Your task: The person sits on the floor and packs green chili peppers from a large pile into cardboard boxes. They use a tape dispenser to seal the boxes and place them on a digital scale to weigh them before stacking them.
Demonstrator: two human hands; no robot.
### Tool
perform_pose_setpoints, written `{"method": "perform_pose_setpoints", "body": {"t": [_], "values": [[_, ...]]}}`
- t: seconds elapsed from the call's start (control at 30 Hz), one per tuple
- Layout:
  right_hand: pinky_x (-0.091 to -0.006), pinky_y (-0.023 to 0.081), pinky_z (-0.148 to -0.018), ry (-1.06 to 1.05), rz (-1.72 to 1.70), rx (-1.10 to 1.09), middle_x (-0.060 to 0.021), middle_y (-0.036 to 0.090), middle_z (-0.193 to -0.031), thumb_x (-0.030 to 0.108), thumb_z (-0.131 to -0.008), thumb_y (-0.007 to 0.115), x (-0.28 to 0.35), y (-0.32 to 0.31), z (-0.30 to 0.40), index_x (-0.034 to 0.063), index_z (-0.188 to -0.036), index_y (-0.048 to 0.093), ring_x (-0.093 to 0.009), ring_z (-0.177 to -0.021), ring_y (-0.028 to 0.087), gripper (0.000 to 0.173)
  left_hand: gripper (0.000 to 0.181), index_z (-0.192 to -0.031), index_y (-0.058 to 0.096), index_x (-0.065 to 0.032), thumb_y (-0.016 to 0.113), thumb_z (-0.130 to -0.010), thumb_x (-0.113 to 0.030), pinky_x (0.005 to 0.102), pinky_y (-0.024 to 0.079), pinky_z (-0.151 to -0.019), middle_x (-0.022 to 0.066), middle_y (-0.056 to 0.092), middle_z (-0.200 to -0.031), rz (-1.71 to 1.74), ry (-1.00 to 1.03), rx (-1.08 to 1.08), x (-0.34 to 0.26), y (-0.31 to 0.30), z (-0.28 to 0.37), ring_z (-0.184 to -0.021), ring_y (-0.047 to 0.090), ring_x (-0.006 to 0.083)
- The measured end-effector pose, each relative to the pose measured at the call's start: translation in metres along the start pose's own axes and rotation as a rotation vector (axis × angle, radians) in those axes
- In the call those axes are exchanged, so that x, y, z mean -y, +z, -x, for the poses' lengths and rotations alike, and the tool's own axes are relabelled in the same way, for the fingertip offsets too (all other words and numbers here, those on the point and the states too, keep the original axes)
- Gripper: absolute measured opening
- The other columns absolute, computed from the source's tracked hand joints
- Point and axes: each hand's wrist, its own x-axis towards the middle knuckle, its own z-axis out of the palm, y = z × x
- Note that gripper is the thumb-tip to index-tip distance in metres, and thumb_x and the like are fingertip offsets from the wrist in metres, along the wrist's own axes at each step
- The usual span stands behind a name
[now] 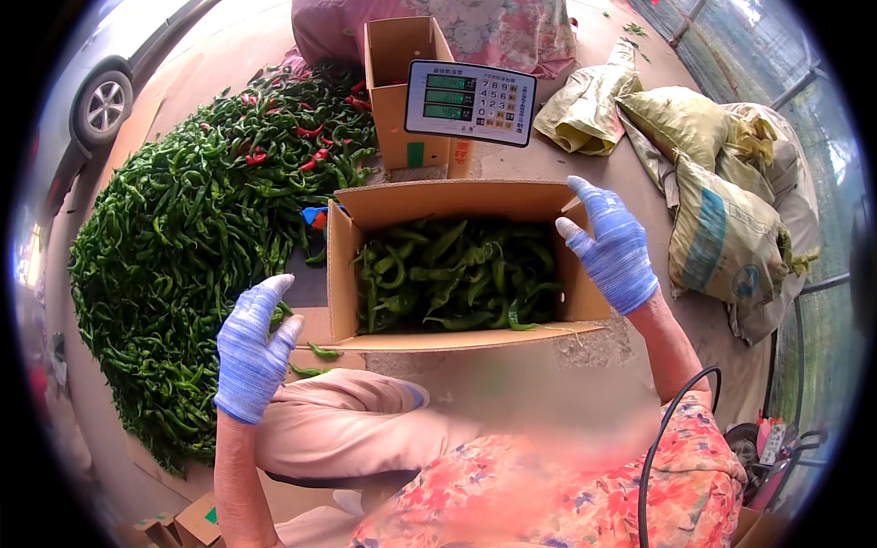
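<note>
In front of me an open cardboard box [342,274] holds a layer of long green peppers [459,274]. My right hand [610,233], in a blue knit glove with pale fingertips, is at the box's far right corner. Its thumb and fingers are spread; whether they touch the cardboard is hard to tell. My left hand [253,349], gloved alike, is left of the box beside a large heap of green peppers [185,246]. Its thumb and fingers are apart. A bit of green pepper shows between them, apparently behind the hand.
Behind the box stand a scale display [470,103] with a keypad and a taller carton [411,130]. Red peppers [315,159] dot the heap's far side. Woven sacks [726,233] lie at right. Two loose peppers [322,351] lie near my knee. A car wheel [104,106] shows at far left.
</note>
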Motion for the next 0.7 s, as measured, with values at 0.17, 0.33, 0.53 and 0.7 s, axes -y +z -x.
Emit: {"method": "perform_pose_setpoints", "body": {"t": [0.17,0.33,0.53,0.7], "values": [[-0.0398,0.050,-0.087,-0.145,-0.002,0.130,-0.0184,0.063,-0.106,0.026,-0.085,0.067,0.013,0.016,-0.006,0.0016,-0.123,0.054,-0.033,-0.099,0.060,0.046,0.043,-0.120,0.057,0.0007,0.063,-0.078,0.000,0.0343,0.049,-0.089,0.0161,0.062,-0.115,-0.029,0.003,-0.019,0.001,0.001,0.007,-0.101,0.063,0.0277],[-0.0407,0.050,-0.086,-0.222,0.019,0.210,-0.0188,0.063,-0.105,0.026,-0.086,0.066,0.013,0.025,-0.009,0.0007,-0.122,0.053,-0.033,-0.098,0.060,0.046,0.041,-0.119,0.058,0.0006,0.062,-0.078,0.001,0.0339,0.050,-0.087,0.0156,0.063,-0.113,-0.023,0.029,0.000,0.004,0.003,0.005,-0.099,0.063,0.0275],[-0.0414,0.051,-0.084,-0.198,0.060,0.311,-0.0180,0.063,-0.105,0.027,-0.086,0.065,0.022,0.033,-0.010,0.0025,-0.121,0.054,-0.033,-0.098,0.061,0.044,0.041,-0.118,0.059,-0.0029,0.066,-0.077,-0.002,0.0353,0.050,-0.085,0.0154,0.063,-0.111,-0.016,0.007,-0.001,0.008,-0.002,0.008,-0.099,0.062,0.0307],[-0.0410,0.050,-0.086,-0.200,0.046,0.402,-0.0179,0.063,-0.107,0.026,-0.084,0.067,0.049,0.037,-0.014,0.0046,-0.123,0.054,-0.034,-0.098,0.061,0.046,0.041,-0.118,0.059,-0.0014,0.064,-0.078,0.000,0.0328,0.051,-0.083,0.0136,0.064,-0.112,0.190,-0.070,-0.044,0.016,-0.009,0.010,-0.094,0.064,0.0252]]}}
